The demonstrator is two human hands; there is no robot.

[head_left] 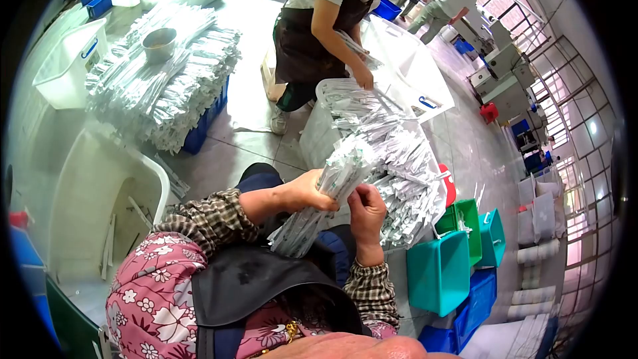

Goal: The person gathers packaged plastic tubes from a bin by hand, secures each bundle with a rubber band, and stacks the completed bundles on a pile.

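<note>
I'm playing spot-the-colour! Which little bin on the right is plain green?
The green bin, between two teal ones: the nearer bin and the farther bin.

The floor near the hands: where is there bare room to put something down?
One bare patch of tiles lies between the blue crate and the packet-filled bin; another lies right of that bin, beyond the green tubs. Crowded: both containers, heaped with white packets.
</note>
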